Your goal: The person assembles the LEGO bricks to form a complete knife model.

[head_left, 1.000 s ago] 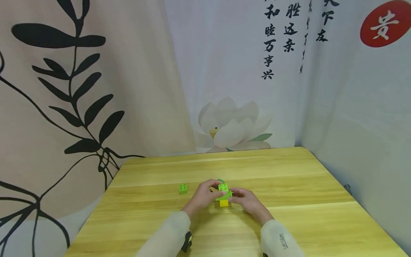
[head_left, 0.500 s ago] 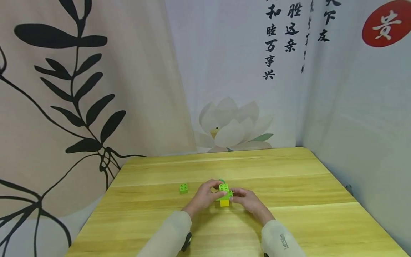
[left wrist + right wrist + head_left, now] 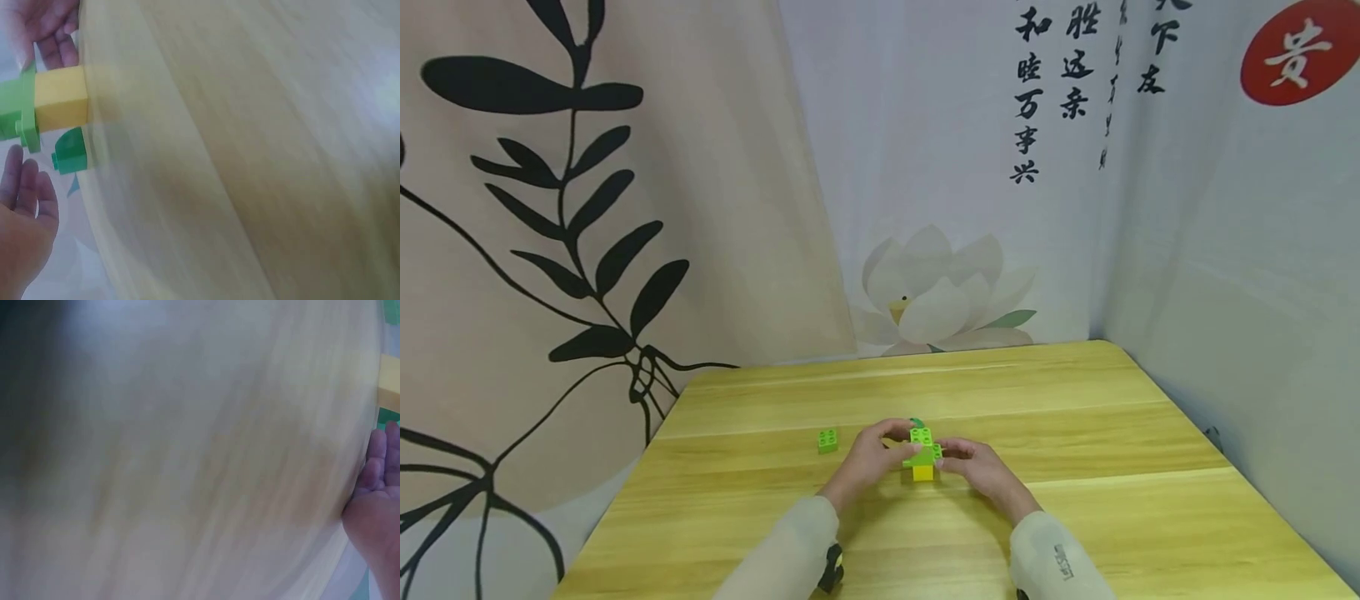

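Note:
A toy brick stack (image 3: 922, 457) stands upright on the table, light green above a yellow brick (image 3: 922, 473). My left hand (image 3: 871, 457) holds its left side, thumb in front and index finger behind. On the right, my right hand (image 3: 973, 467) pinches a light green part that juts from the stack. The left wrist view shows a light green plate (image 3: 29, 109) against the yellow brick. Beside it sits a dark green curved brick (image 3: 70, 152), mostly hidden behind the stack in the head view. Parts of both hands fall outside the wrist views.
A loose light green brick (image 3: 827, 441) lies on the wooden table (image 3: 1120, 533), left of the hands. Printed curtains (image 3: 760, 208) hang behind the table's far edge and along its right side.
My left thumb has drawn back slightly to the left, showing more of the green bricks. The right hand and the stack stay in place. The head view shifts a little.

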A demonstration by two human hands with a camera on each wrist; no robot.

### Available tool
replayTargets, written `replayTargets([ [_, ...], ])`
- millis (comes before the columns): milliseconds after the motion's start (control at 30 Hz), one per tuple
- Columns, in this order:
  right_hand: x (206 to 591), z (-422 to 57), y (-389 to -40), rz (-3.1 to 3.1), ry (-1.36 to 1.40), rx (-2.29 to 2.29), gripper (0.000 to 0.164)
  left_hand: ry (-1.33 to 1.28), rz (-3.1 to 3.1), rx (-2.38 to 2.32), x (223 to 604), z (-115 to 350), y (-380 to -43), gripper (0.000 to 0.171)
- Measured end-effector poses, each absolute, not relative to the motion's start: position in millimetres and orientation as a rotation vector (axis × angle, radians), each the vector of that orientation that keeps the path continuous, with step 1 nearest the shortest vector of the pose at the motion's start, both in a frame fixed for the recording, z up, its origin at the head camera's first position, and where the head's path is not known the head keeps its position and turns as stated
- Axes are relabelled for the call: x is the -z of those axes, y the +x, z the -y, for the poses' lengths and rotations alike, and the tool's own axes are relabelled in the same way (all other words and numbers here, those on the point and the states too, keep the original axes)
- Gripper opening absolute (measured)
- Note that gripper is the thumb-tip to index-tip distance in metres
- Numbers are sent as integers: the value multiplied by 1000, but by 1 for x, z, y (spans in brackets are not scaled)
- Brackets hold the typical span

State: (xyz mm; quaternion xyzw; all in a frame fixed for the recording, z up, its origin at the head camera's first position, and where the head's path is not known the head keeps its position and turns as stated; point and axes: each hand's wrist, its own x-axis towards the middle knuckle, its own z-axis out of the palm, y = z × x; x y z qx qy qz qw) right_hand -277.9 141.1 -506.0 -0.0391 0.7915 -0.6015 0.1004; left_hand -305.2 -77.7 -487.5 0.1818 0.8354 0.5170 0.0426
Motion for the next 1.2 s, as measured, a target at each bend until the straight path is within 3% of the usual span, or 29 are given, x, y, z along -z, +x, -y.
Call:
replayTargets([
  [300,506,-138,-278,-2339,-82,1775,46,556,-2491,-1637,491,85,-306,29],
  [1200,506,-139,-280,-2336,-73,1771,44,548,-2493,-1596,489,78,-302,21],
])
